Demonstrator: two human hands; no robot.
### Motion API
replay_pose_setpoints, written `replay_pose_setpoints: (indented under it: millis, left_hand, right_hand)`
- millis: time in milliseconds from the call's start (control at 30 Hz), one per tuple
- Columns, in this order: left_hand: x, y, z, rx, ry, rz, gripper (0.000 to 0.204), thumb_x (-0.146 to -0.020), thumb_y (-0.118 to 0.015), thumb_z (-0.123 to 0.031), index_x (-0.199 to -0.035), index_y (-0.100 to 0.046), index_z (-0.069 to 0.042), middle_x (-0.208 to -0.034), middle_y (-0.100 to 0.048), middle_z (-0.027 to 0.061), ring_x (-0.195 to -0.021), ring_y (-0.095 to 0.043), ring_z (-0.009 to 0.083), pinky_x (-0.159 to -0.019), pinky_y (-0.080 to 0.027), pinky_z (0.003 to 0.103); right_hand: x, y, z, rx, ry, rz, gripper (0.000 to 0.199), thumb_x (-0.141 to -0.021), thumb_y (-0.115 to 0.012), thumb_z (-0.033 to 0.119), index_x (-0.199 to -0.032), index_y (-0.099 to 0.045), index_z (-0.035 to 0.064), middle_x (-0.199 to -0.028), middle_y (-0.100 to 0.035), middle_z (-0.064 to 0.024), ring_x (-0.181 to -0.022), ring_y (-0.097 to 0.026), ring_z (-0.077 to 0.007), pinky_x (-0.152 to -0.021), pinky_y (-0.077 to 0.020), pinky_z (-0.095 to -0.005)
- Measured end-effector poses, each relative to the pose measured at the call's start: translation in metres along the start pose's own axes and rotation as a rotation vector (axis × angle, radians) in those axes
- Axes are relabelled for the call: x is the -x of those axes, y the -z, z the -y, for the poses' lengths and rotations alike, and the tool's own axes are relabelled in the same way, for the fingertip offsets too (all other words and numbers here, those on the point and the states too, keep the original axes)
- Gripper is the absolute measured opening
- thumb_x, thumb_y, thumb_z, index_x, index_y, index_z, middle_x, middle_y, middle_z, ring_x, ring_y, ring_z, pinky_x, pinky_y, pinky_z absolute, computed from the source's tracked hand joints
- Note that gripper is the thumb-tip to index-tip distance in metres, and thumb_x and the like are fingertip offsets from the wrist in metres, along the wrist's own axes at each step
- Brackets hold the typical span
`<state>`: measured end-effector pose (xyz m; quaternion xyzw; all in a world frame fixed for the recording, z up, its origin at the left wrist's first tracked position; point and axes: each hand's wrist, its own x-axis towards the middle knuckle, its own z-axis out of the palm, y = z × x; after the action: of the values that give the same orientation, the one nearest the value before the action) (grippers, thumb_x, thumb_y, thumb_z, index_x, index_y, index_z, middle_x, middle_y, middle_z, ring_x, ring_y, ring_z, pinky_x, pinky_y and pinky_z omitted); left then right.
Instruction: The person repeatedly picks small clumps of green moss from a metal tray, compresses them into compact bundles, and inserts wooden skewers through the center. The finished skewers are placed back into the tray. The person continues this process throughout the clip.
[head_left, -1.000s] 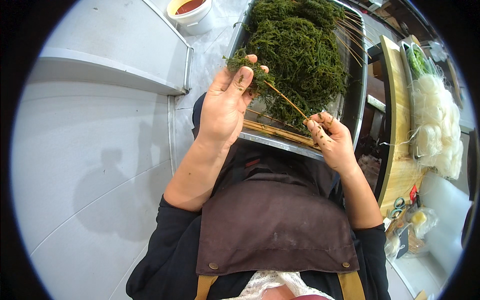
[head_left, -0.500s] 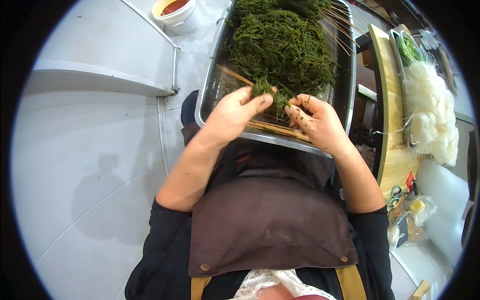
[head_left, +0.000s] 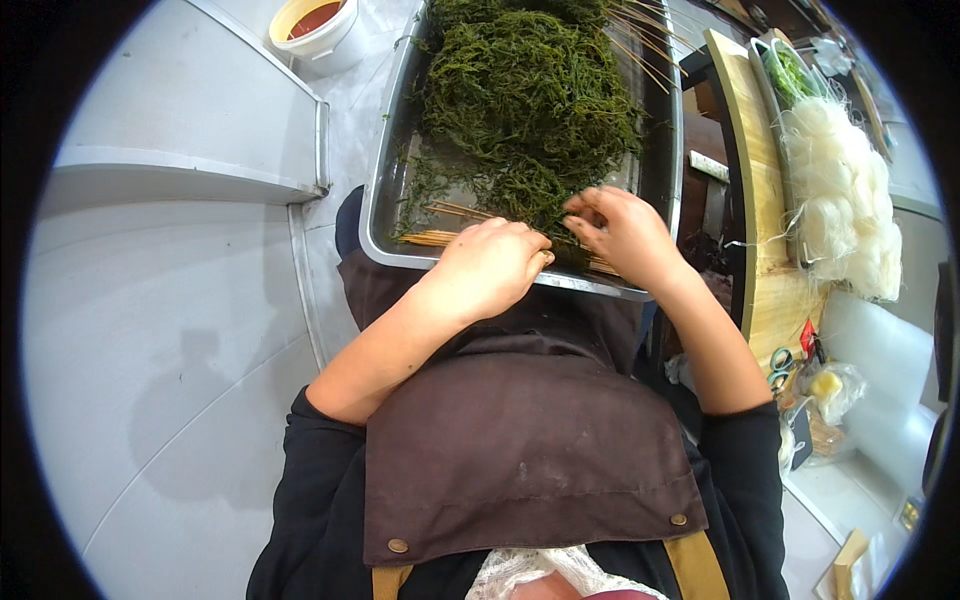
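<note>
A deep metal tray point(head_left: 372, 205) holds a heaped mass of dark green seaweed-like strands point(head_left: 530, 90), with looser strands toward its near side. Thin bamboo skewers point(head_left: 428, 238) lie along the near end of the tray. My left hand point(head_left: 490, 262) bends down over these skewers at the near rim, fingers together and curled around them; its fingertips are partly hidden. To its right, my right hand point(head_left: 628, 238) hovers at the near edge of the green strands, fingers loosely curved and thumb apart, with nothing plainly held. Dark bits cling to its fingers.
More skewers point(head_left: 640, 45) stick out over the tray's far right corner. A white bucket of reddish liquid point(head_left: 318, 40) stands far left. On the right, a wooden table point(head_left: 745, 200) bears pale, thread-like bundles point(head_left: 845, 200) and scissors point(head_left: 780, 370). A grey-white panel point(head_left: 190, 130) fills the left.
The clump of green strands and skewer between my hands is no longer held up. My left hand has turned palm down onto the skewers; my right hand has come away slightly.
</note>
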<state>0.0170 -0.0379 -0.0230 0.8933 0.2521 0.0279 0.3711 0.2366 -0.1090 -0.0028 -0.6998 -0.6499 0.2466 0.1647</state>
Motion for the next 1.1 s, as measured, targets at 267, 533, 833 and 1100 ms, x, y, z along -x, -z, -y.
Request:
replay_pose_setpoints:
  millis: [267,533,833,1100]
  left_hand:
    - [0.007,-0.003,0.003,-0.052,-0.030,-0.053,0.026,-0.100,-0.058,-0.025,-0.108,-0.074,-0.006,-0.104,-0.074,0.0140,-0.104,-0.067,0.0343,-0.096,-0.052,0.045]
    - [0.005,-0.003,0.006,-0.019,-0.030,-0.019,0.028,-0.100,-0.055,-0.024,-0.107,-0.076,-0.006,-0.105,-0.074,0.0150,-0.107,-0.066,0.0347,-0.098,-0.051,0.045]
    - [0.006,0.002,0.002,0.027,0.006,0.013,0.031,-0.100,-0.053,-0.025,-0.109,-0.075,-0.005,-0.107,-0.074,0.0166,-0.108,-0.066,0.0362,-0.099,-0.051,0.046]
    - [0.009,0.016,-0.007,0.059,-0.018,0.040,0.030,-0.101,-0.054,-0.025,-0.110,-0.074,-0.004,-0.108,-0.074,0.0162,-0.108,-0.067,0.0352,-0.099,-0.052,0.044]
  right_hand:
    - [-0.076,-0.034,0.023,0.321,0.203,-0.074,0.033,-0.081,-0.082,0.028,-0.109,-0.076,0.0114,-0.091,-0.067,-0.0096,-0.095,-0.066,-0.0320,-0.085,-0.0552,-0.0438]
    - [-0.071,0.094,0.049,-0.514,0.090,-0.439,0.033,-0.091,-0.083,0.025,-0.114,-0.075,0.0024,-0.093,-0.071,0.0005,-0.084,-0.062,-0.0055,-0.074,-0.0513,-0.0231]
    - [-0.062,0.199,0.131,-0.756,0.428,-0.420,0.016,-0.096,-0.075,0.012,-0.109,-0.076,0.0028,-0.097,-0.074,-0.0004,-0.084,-0.065,-0.0061,-0.076,-0.0515,-0.0221]
    - [-0.065,0.205,0.124,-0.445,0.152,-0.481,0.021,-0.094,-0.080,0.021,-0.100,-0.078,0.0010,-0.083,-0.072,0.0002,-0.073,-0.060,-0.0051,-0.067,-0.0463,-0.0205]
